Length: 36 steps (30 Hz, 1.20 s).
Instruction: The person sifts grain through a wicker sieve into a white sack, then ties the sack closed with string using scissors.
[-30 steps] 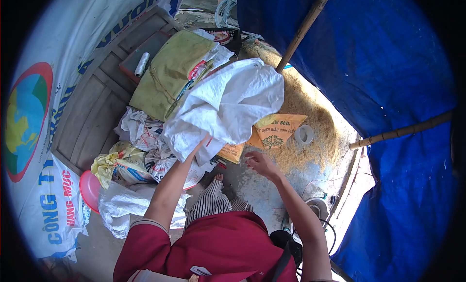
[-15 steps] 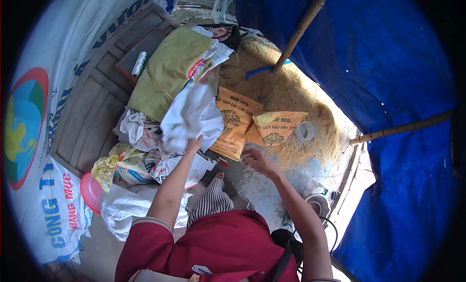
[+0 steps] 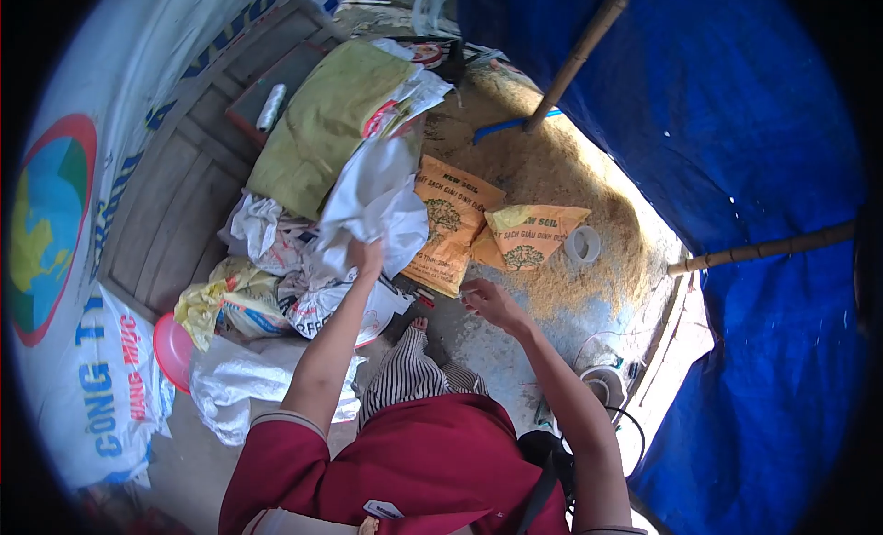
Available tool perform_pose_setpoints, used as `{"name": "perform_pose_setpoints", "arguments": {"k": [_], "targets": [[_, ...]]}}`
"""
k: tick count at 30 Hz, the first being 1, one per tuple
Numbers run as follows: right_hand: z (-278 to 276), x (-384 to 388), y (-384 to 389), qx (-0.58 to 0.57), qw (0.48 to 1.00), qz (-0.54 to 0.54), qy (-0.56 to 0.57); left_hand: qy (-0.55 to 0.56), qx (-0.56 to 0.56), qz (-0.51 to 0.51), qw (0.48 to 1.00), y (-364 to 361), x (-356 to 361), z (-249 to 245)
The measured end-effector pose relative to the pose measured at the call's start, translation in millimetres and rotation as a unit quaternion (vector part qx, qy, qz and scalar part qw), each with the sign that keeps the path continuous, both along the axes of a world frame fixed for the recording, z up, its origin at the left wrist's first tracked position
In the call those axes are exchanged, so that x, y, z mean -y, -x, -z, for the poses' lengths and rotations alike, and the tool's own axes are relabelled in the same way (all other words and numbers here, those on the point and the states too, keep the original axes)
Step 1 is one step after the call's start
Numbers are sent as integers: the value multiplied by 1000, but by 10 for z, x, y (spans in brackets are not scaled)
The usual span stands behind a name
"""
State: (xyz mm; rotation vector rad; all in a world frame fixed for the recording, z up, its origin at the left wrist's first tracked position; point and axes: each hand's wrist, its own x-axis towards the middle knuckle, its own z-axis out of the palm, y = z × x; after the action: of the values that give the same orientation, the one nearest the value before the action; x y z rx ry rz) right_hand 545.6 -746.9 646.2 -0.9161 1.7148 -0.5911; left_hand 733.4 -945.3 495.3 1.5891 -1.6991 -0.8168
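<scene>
My left hand [image 3: 366, 259] has its fingers closed on a crumpled white sack [image 3: 391, 213], which drapes over the pile in front of me. To the right, my right hand [image 3: 492, 305] hovers above the floor near the lower corner of an orange printed soil bag [image 3: 446, 227]. Its fingers are curled together; something small and pale may be at the tips, but I cannot make it out. A second orange soil bag [image 3: 532, 236] lies just beyond. Behind the white sack, a folded olive-green sack [image 3: 336, 112] covers the upper part of the pile.
Bunched plastic bags [image 3: 248, 305] and a pink basin [image 3: 172, 351] lie at lower left. A spool of white twine [image 3: 271, 107] rests near the wooden panel [image 3: 175, 222]. Sawdust-like material [image 3: 552, 167] spreads at right with a white cup [image 3: 583, 244]. Bamboo poles [image 3: 763, 247] brace a blue tarp [image 3: 773, 351].
My left hand has moved slightly up, and the white sack it grips hangs lower and more gathered. My right hand has barely moved. The view has shifted a little.
</scene>
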Motion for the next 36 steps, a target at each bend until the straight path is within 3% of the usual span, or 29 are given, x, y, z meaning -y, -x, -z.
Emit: {"name": "perform_pose_setpoints", "arguments": {"k": [1,2,4,5,6,8,11,12,14,15,16,18,20,21,22,24,26,28,29,31,36], "targets": [[16,-6,-2,11,1000,9,-4,-63,-61,-12,996,164,-8,-194],[32,-13,-15,23,1000,15,-8,-51,-161,18,986,311,70,-8],[38,-32,16,40,999,1,-5,-155,18,39,987,518,-127,-1164],[26,-19,49,53,999,5,3,-130,-25,18,991,603,-176,-1088],[-14,-15,64,54,998,-16,2,-75,-44,43,995,560,-311,-1448],[-74,2,132,19,999,30,26,-7,-177,67,982,515,-446,-1421],[-189,86,141,-32,996,-3,78,-56,-130,74,987,387,-782,-2207],[-242,136,107,-32,992,14,121,-28,-212,58,975,392,-916,-2522],[-247,236,84,-28,987,-33,156,37,-222,39,974,450,-1108,-2831],[-290,264,52,-72,965,-67,242,62,-227,49,971,455,-1190,-2949],[-337,270,13,-111,933,-97,328,86,-230,59,968,452,-1289,-3018],[-412,242,38,-110,926,-136,334,102,-254,57,960,433,-1536,-3025],[-322,192,147,-135,868,-301,370,115,-206,61,970,432,-1801,-2942],[-215,114,100,-64,905,-238,347,51,-286,33,956,414,-1958,-2922],[-113,7,87,-57,901,-250,350,57,-283,20,957,420,-2133,-2848],[-55,-225,5,-157,800,-266,514,33,-290,-21,956,413,-2475,-2754],[-172,-435,-71,-119,821,-297,473,-13,-310,-56,949,385,-2754,-2685],[-395,-655,-201,-93,927,-287,222,-32,-320,-82,943,328,-2978,-2639],[-345,-699,-229,-92,925,-291,227,-26,-319,-86,943,281,-3042,-2647],[-193,-841,-256,-117,802,-318,492,-80,-282,-47,955,187,-3192,-2658],[-559,-1230,-754,-67,834,-333,435,-77,-235,-62,967,-167,-3438,-2689]]}}
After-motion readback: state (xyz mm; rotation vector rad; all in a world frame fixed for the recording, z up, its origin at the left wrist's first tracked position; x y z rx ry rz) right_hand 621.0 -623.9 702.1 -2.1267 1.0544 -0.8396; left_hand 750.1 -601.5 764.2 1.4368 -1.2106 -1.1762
